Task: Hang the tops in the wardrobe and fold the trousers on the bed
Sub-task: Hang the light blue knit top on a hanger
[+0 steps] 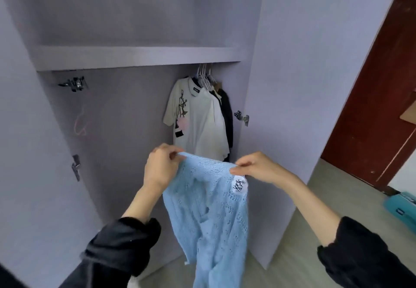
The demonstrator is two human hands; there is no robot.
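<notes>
Holding a blue knit top (209, 211) up by its upper edge, the person faces the open wardrobe (135, 57) in the head view. The left hand (161, 167) pinches one corner of that edge between thumb and fingers; the right hand (252, 168) pinches the other, just above a white label (240, 185). The top hangs straight down between and below the hands, its hem out of sight at the bottom of the picture. No hanger is seen in it.

Beyond the hands, up and a little to the right, a white shirt (195, 118) and darker tops behind it hang on hangers (204, 73) under the shelf. Far to the left of the left hand a pink hanger (80, 123) shows faintly against the wardrobe wall.

By my reading, several tops are already hung and this blue one is still to go up, needing a hanger first. The bed and the trousers are not in view, so how far the folding has got cannot be told.
</notes>
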